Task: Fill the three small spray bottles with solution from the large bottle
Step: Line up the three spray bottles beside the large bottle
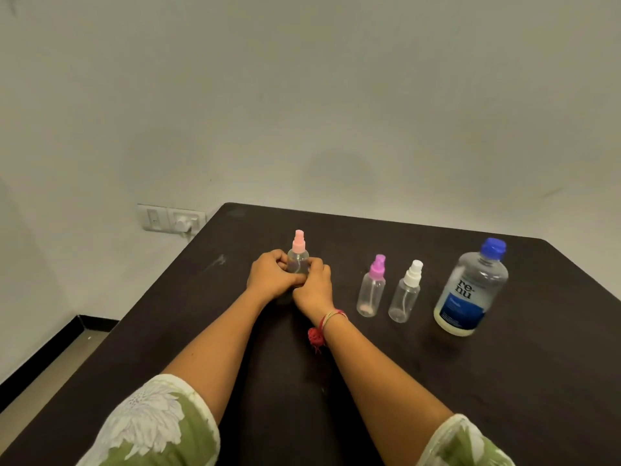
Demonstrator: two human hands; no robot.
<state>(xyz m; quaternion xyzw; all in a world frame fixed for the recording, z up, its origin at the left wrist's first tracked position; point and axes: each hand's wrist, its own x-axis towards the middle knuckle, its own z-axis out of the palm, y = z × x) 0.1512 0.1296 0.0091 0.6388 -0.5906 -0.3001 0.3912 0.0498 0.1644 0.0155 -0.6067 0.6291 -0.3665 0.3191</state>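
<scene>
A small clear spray bottle with a light pink top (298, 250) stands upright on the dark table (504, 381). My left hand (271, 274) and my right hand (314, 284) are both wrapped around its lower body, which they hide. To the right stand a clear spray bottle with a magenta top (372, 286) and one with a white top (406, 292), both capped and upright. Further right is the large clear bottle (472, 289) with a blue cap and a blue label, closed and upright.
The table's left edge runs diagonally, with floor and a dark skirting below it. A wall switch plate with a plug (171, 218) sits at the table's far left corner. A red thread band (322, 327) hangs on my right wrist.
</scene>
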